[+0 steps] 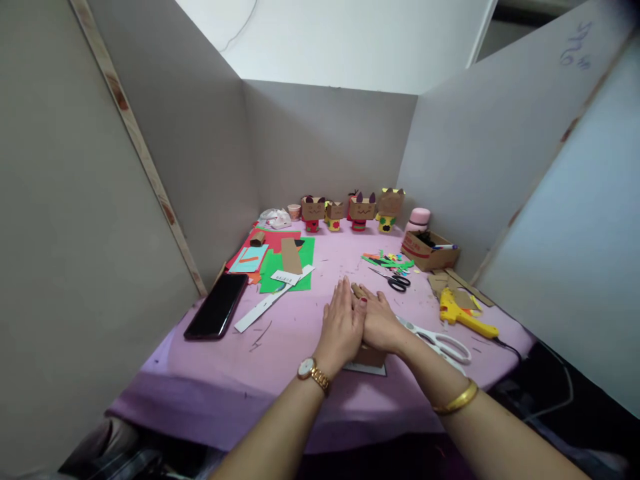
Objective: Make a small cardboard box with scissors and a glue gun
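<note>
Both hands lie together over a small folded brown cardboard piece [369, 356] near the front of the table. My left hand [341, 323] is stretched out nearly flat, fingers together and pointing away, its thumb side against the right hand. My right hand [381, 323] rests on top of the cardboard; its fingers look extended, though the left hand partly covers them. A brown edge shows by the right fingers. Under the cardboard, a white sheet with a dark border [367, 369] sticks out. White-handled scissors [445, 343] lie beside my right wrist.
A yellow glue gun [463, 317] and black scissors [397, 282] lie to the right, near paper scraps [387, 261] and a cardboard box [430, 252]. At left are a phone [217, 307], coloured paper [267, 267] and white strips [260, 310]. Several cardboard figures [359, 210] stand behind.
</note>
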Demonstrator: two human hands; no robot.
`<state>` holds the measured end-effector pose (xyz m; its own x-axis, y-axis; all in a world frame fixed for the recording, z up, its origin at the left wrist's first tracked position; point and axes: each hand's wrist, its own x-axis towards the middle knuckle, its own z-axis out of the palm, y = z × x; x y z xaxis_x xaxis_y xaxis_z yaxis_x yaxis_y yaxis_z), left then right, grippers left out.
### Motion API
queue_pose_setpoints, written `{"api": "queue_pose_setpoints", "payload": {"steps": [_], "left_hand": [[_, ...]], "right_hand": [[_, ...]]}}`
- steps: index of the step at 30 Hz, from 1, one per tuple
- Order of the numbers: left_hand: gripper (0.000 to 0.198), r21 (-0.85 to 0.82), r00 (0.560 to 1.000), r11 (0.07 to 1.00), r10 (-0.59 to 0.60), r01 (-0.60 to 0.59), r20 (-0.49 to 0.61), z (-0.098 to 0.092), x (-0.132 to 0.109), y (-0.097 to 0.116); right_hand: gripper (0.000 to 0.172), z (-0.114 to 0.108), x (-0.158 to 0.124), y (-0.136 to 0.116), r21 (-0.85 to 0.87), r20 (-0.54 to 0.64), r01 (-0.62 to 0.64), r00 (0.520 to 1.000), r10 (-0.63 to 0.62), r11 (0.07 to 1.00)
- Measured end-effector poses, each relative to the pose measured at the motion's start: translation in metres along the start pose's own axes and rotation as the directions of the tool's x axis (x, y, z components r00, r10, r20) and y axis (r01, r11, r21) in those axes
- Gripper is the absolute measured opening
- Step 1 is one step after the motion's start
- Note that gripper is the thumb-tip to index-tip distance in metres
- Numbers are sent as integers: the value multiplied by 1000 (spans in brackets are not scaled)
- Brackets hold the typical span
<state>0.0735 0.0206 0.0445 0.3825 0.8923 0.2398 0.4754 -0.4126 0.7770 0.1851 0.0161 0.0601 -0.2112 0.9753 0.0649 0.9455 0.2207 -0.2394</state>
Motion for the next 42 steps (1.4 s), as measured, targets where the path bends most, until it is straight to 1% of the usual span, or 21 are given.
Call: {"api": "queue_pose_setpoints", "payload": {"steps": [4,7,10,13,15,17,18,20,22,26,29,31,33,36,38,40,42], "left_hand": [[67,2,1000,1000,3,-3,-13,0,1,0],[67,3,999,1000,16,-16,-28,-1,2,-1],[72,8,1000,1000,11,-11,-11,-5,6,-5],[79,55,999,998,-29,28,13,-11,12,-4],[75,127,1000,992,-27,26,6,-14,15,0],[70,221,999,975,33,-38,26,-13,16,7],[68,268,995,960,72,-86,63,-11,17,11],[66,353,979,919,126,-176,160,-8,18,17],[65,420,962,878,140,-230,234,-4,19,20],[67,511,954,820,132,-257,268,-1,21,23],[67,545,951,795,121,-265,285,-1,22,25],[67,559,950,788,104,-259,293,-4,22,26],[68,573,957,789,68,-224,281,-8,22,28],[79,595,984,799,-24,-88,178,-13,23,35],[89,598,991,802,-66,-18,119,-13,23,41],[93,605,992,796,-64,-14,108,-8,22,47],[86,625,992,778,-21,-64,127,1,20,50]], "right_hand": [[53,2,1,-1,21,-40,23,999,-22,1000],[48,1,3,-1,82,-70,28,997,-22,996],[42,-5,6,4,205,-101,20,995,0,979],[36,-14,8,15,362,-166,24,985,39,932],[34,-17,6,24,467,-232,25,968,95,884],[34,-15,4,34,572,-283,16,942,180,820],[34,-13,2,39,623,-296,8,928,226,782],[32,-6,-2,49,715,-292,-10,905,311,699],[31,2,-5,57,785,-267,-21,890,370,619],[29,14,-11,64,872,-221,-20,875,431,489],[28,16,-16,61,904,-208,-5,868,451,428],[28,14,-22,58,916,-214,14,863,458,401],[28,13,-32,56,923,-225,35,856,465,383],[28,15,-47,56,932,-234,54,846,479,359],[27,21,-54,58,940,-226,54,838,497,336],[27,27,-57,60,951,-211,51,829,518,306],[29,33,-59,61,961,-195,50,823,534,274]]}}
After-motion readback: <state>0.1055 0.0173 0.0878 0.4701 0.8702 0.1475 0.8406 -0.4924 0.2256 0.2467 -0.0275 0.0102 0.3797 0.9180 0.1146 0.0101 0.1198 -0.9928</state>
